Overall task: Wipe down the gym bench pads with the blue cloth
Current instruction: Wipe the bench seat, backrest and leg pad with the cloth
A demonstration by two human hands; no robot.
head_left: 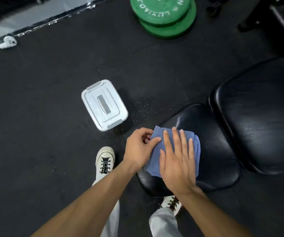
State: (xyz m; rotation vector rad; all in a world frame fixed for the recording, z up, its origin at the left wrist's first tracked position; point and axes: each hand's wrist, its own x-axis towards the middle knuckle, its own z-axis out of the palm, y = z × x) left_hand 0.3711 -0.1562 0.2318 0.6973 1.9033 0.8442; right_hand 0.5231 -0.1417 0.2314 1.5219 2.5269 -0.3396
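Observation:
A folded blue cloth (156,134) lies on the near end of the small black seat pad (216,151) of the gym bench. My right hand (177,158) rests flat on top of the cloth with fingers spread. My left hand (139,147) pinches the cloth's left edge between thumb and fingers. The larger black back pad (261,117) stands just beyond the seat pad, to the right, with a narrow gap between them.
A white lidded plastic box (104,104) sits on the black rubber floor to the left of the bench. Two stacked green weight plates (165,16) lie at the top. A small white object (7,42) lies far left. My shoes (105,159) stand below the bench.

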